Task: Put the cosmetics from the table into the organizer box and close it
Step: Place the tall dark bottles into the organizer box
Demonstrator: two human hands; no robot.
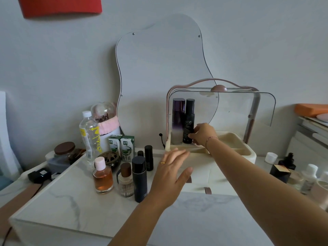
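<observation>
Organizer box (236, 153): at 2 o'clock, clear lid raised; purple bottle (178, 119) already stands inside.
Right hand (202, 134): my fingers wrap the black bottle (189, 121), setting it beside the purple one.
Left hand (170, 173): empty, fingers spread, hovering.
Left to do: black tube (139, 178), ribbed bottle (126, 180), amber bottle (103, 176) wait at 10 o'clock; lid unclosed.
Surface: marble-look table (71, 206).
Room: wavy mirror (159, 68) at 12 o'clock, grey wall.

A water bottle (89, 137), two milk cartons (122, 148) and a wavy mirror (159, 77) stand behind.
</observation>
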